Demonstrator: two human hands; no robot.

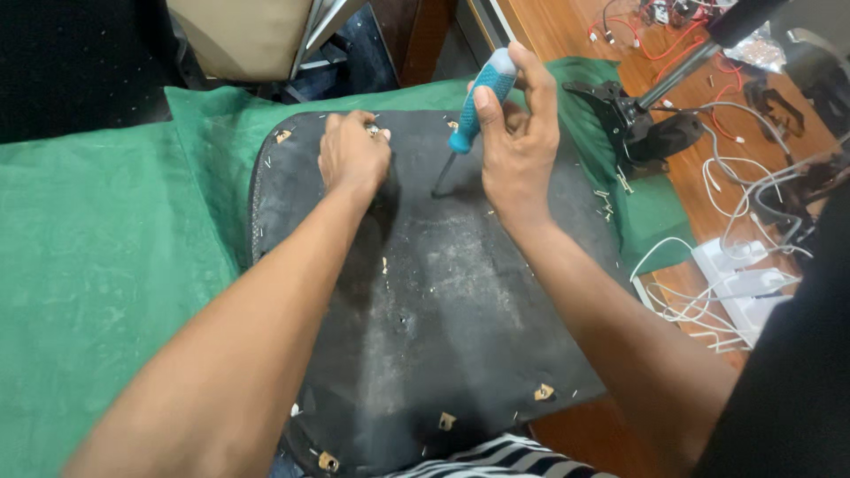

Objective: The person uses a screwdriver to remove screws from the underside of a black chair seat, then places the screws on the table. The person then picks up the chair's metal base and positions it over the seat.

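Screwdriver (478, 106) upright in the right hand (518, 142), blue handle wrapped by the curled fingers and the thumb pressed along its side, dark shaft angled down so the tip meets the black seat base (443, 292) near its far edge. The left hand (352, 158) lies knuckles-up on the same panel just beside that spot, fingers bent and pressing down; whether anything is pinched under them I cannot tell.

The seat base lies flat, underside up, on a green cloth (106, 265) covering the bench, and it reaches from the person's lap to the far side. It looks like a stiff, fairly heavy board skinned in dusty fabric (scuffed grey through the middle), so it should stay put under a flat palm and is best gripped at its rounded rim. Small metal fittings (543, 391) sit near its close edge, and loose staples (609, 205) are scattered around the right side, sharp little things for bare fingers.

The screwdriver is light and rigid, and its ribbed handle gives a sure hold.

Off to the right, a black chair mechanism (633, 124) rests on the cloth, with white cables (735, 274) tangled on the wooden floor.
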